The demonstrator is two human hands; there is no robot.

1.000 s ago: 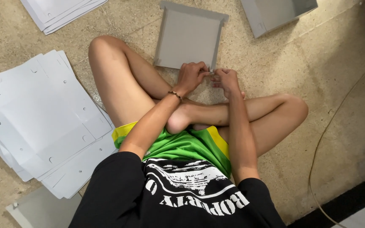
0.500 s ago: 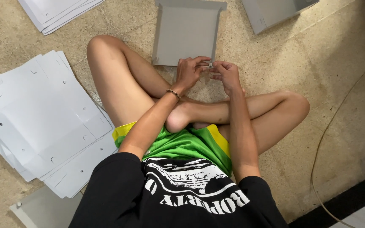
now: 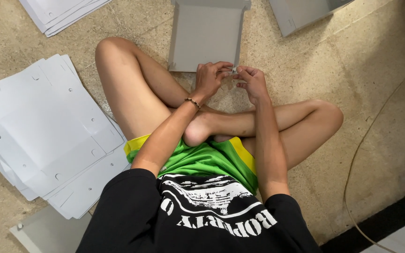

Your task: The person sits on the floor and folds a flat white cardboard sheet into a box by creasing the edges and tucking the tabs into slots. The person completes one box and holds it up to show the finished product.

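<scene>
I sit cross-legged on a speckled stone floor. A grey flat panel with folded-up side flaps lies on the floor in front of my legs. My left hand and my right hand meet at the panel's near right corner. Their fingertips pinch a small pale piece between them; it is too small to tell what it is. A beaded bracelet sits on my left wrist.
A fanned stack of white punched sheets lies to my left. Another white stack is at the far left, a grey box part at the far right, a grey sheet by my left hip. A thin cable runs along the right.
The view has shifted a little, so the grey panel sits higher in frame. Both hands stay together at its near corner, with the fingers slightly re-pinched.
</scene>
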